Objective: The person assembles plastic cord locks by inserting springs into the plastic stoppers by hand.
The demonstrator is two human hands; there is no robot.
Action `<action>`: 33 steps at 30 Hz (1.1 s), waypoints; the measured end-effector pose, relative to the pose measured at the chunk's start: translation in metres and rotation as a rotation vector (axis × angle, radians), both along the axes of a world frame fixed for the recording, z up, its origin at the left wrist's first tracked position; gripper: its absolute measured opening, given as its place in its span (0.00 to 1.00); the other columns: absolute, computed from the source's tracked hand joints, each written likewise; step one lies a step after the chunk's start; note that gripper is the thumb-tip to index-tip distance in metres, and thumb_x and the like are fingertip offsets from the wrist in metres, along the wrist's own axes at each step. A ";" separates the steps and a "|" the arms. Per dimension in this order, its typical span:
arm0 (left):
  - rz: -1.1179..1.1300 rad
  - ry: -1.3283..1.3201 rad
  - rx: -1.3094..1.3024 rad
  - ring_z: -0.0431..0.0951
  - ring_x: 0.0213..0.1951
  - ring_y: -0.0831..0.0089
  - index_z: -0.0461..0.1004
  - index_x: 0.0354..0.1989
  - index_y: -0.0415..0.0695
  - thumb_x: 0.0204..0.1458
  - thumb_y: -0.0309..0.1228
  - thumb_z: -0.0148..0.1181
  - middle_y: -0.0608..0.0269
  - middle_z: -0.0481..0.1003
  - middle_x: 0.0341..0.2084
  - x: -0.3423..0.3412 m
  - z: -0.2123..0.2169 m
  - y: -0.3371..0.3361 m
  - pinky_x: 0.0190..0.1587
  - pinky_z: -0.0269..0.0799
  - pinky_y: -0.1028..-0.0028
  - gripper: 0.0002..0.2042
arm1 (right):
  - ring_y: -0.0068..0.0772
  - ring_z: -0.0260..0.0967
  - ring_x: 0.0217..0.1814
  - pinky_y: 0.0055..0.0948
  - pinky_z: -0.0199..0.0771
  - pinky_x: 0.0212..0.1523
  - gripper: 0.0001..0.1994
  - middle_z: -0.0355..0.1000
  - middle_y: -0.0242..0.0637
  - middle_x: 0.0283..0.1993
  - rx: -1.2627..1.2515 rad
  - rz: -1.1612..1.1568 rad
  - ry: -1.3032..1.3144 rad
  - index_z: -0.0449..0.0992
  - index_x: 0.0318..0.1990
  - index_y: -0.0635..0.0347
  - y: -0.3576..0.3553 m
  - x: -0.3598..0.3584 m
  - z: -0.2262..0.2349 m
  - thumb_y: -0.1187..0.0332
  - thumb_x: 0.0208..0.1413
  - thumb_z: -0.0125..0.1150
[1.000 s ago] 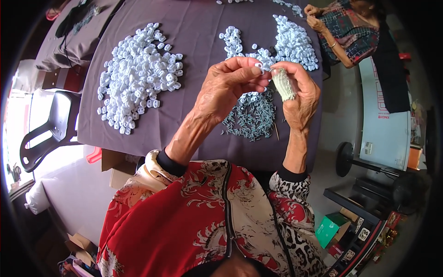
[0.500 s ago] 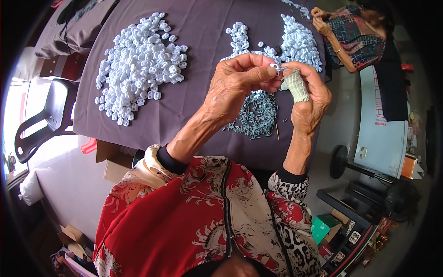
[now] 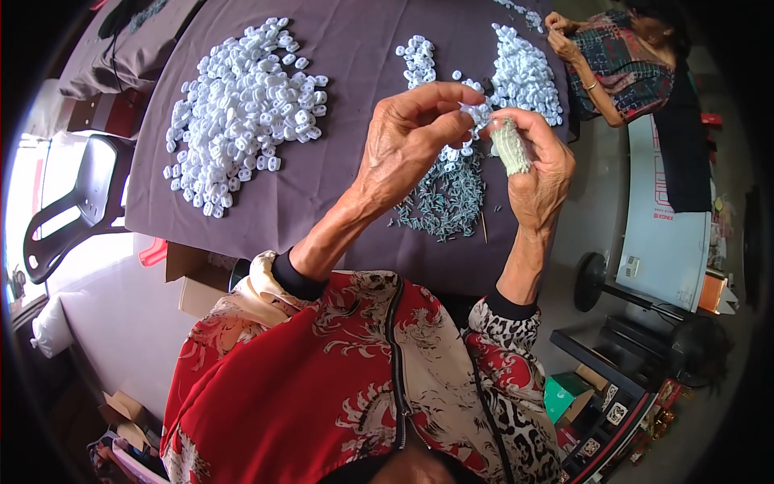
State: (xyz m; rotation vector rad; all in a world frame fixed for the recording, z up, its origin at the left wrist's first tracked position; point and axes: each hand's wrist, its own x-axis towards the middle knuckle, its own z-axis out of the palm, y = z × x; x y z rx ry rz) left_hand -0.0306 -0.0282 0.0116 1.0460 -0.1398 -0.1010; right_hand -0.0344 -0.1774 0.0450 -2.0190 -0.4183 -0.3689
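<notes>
Cloth-draped bench [image 3: 355, 48] across the upper view, and just above it the two bare hands meet! Left hand [image 3: 399, 137]: thumb and index finger curve toward each other, a gap showing short of the tips; white pieces show behind, so I cannot tell whether anything is pinched. Right hand [image 3: 544, 169]: index finger bent over toward the thumb, which wears a pale knit sleeve [image 3: 511, 147]; whatever those fingers might pinch is too small to make out. My call on handling: wrists quiet, tips close, light pressure, the sleeved thumb taking the push.

Now the count, working outward! One sleeve. One grey-green heap [image 3: 447, 202] of slim bits below the hands, far too many to number. One thin stick [image 3: 484, 227] just beside it. White pieces next: one large left heap [image 3: 242, 113], one right heap [image 3: 522, 77], one small cluster [image 3: 417, 60] between, all past counting, plus one loose piece [image 3: 456, 75]. Further out, one co-worker [image 3: 617, 60] at right, one black chair [image 3: 95, 189] at left.
</notes>
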 end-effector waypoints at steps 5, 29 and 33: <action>0.019 -0.142 0.182 0.70 0.26 0.84 0.73 0.34 0.36 0.45 0.21 0.58 0.67 0.72 0.23 0.000 -0.005 -0.001 0.30 0.66 0.84 0.07 | 0.31 0.70 0.27 0.25 0.67 0.28 0.06 0.72 0.38 0.26 -0.222 -0.065 -0.044 0.72 0.31 0.62 0.004 0.000 0.002 0.78 0.43 0.53; 0.222 -0.599 0.654 0.71 0.21 0.79 0.73 0.30 0.40 0.40 0.22 0.62 0.65 0.71 0.20 0.006 -0.038 -0.008 0.23 0.66 0.80 0.07 | 0.19 0.64 0.32 0.17 0.63 0.38 0.11 0.69 0.33 0.28 0.672 0.114 0.496 0.73 0.30 0.67 -0.011 0.005 -0.059 0.84 0.40 0.42; -0.063 0.121 0.066 0.70 0.23 0.80 0.73 0.30 0.37 0.44 0.27 0.60 0.64 0.73 0.23 0.006 -0.042 -0.006 0.25 0.66 0.80 0.07 | 0.19 0.65 0.30 0.18 0.64 0.37 0.08 0.70 0.32 0.29 0.602 0.096 0.373 0.73 0.31 0.67 -0.009 0.003 -0.058 0.80 0.45 0.46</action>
